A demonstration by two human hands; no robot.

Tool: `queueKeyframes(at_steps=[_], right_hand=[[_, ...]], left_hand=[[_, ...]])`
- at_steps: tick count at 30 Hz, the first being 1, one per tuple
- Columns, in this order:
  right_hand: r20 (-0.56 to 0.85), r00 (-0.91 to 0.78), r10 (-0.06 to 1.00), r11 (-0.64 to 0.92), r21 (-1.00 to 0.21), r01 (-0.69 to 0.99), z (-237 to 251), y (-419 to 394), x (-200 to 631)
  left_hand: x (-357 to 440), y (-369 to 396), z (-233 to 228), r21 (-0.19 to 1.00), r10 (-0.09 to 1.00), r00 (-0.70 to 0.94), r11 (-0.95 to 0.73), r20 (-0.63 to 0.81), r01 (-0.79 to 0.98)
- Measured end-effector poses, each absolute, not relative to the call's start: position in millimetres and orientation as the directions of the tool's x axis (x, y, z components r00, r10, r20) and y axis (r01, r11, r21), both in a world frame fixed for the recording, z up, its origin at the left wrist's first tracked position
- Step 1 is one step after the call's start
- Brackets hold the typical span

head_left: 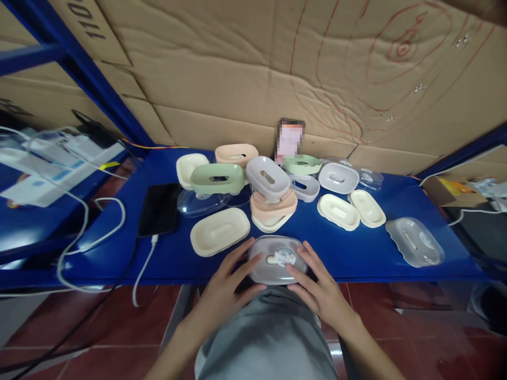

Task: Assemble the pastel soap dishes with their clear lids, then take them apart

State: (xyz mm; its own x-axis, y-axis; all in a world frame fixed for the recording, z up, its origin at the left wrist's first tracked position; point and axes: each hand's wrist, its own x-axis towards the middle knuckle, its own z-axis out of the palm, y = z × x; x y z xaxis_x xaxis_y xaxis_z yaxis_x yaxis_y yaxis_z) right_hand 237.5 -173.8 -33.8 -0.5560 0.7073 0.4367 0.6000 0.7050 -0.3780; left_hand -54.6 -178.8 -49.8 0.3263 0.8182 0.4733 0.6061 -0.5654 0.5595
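Observation:
At the front edge of the blue table, a lidded grey oval plastic box (263, 272) lies between my two hands. A clear lid covers it, and a round white label (285, 257) is stuck near its right end. My left hand (232, 277) grips the left end, fingertips on the lid and thumb at the near side. My right hand (319, 285) holds the right end in the same way, its index finger at the label. Just beyond lie a cream oval tray (220, 232) and a peach oval piece (273, 206) on a cream one.
Behind are a green oval part (217, 178), grey oval parts (268, 177) and a clear lid (202, 203). Cream trays (338, 212) and another lidded box (414, 243) lie right. A black tablet-like device (158, 210) with a white cable (143, 269) lies left. A phone (290, 138) leans on cardboard.

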Motion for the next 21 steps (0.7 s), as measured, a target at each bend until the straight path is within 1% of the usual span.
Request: queueKeyframes(at_steps=[5, 8, 10, 14, 16, 19, 21], right_hand=[[0.503, -0.543, 0.673, 0.727, -0.311, 0.612, -35.9, -176.8, 237.4], [0.508, -0.539, 0.672, 0.726, -0.308, 0.614, -36.5, -175.8, 238.1], [0.473, -0.548, 0.69, 0.716, -0.334, 0.613, -35.8, -173.8, 239.2], [0.325, -0.567, 0.757, 0.653, -0.39, 0.649, -28.8, -167.5, 239.8], [0.285, -0.571, 0.77, 0.636, -0.406, 0.656, -22.7, -164.9, 241.1], [0.335, -0.541, 0.771, 0.636, -0.401, 0.659, -8.3, -160.7, 257.2], [0.429, -0.445, 0.786, 0.6, -0.358, 0.716, 6.8, -153.2, 285.9]], left_hand=[[-55.8, -176.4, -52.4, 0.567, 0.819, 0.328, -0.566, 0.472, 0.598], [-56.4, -175.2, -53.1, 0.571, 0.816, 0.314, -0.568, 0.486, 0.593], [-56.6, -175.0, -52.7, 0.57, 0.815, 0.307, -0.568, 0.492, 0.594], [-57.1, -175.5, -49.7, 0.581, 0.824, 0.329, -0.561, 0.462, 0.589], [-57.0, -176.1, -47.5, 0.583, 0.822, 0.346, -0.567, 0.453, 0.583], [-56.2, -176.8, -44.6, 0.593, 0.832, 0.338, -0.551, 0.439, 0.587], [-55.2, -177.2, -43.2, 0.607, 0.848, 0.305, -0.524, 0.433, 0.597]])
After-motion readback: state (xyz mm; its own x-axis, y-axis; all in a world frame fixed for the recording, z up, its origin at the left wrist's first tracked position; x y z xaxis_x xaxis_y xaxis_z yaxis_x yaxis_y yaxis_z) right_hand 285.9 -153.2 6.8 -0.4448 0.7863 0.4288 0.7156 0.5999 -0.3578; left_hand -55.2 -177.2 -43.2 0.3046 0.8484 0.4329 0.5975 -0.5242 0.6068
